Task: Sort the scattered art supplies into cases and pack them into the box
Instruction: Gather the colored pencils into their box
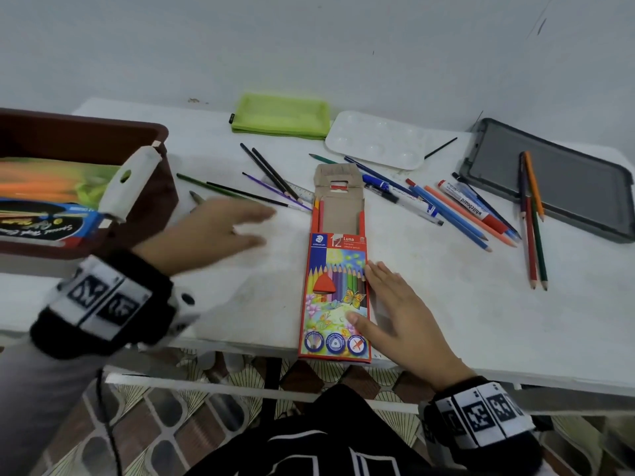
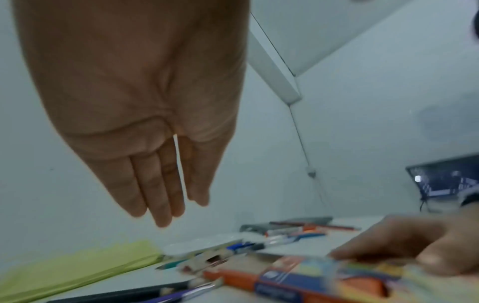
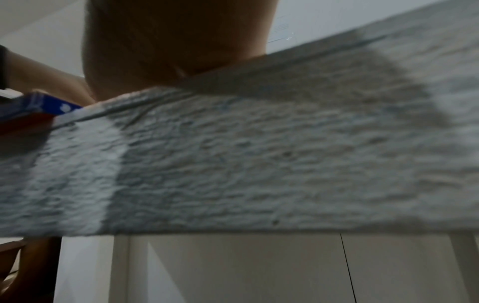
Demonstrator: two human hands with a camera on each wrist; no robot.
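A red box of coloured pencils (image 1: 335,293) lies at the table's front edge with its top flap open and a few pencils inside. My right hand (image 1: 360,293) lies flat along its right side, thumb on the printed face and fingers straight. My left hand (image 1: 266,226) hovers open and blurred over the table left of the box, holding nothing; its fingers (image 2: 166,194) are straight in the left wrist view. Loose dark pencils (image 1: 268,176) lie beyond it. Pens, a marker and coloured pencils (image 1: 457,211) are scattered to the right. The right wrist view shows only my palm (image 3: 176,41), the table edge and the box's corner (image 3: 44,104).
A brown box (image 1: 151,132) at the left holds packed cases. At the back lie a green pouch (image 1: 280,115) and a white palette (image 1: 378,140). A grey tray (image 1: 556,180) sits at the right with pencils (image 1: 534,242) across its edge. The wall is close behind.
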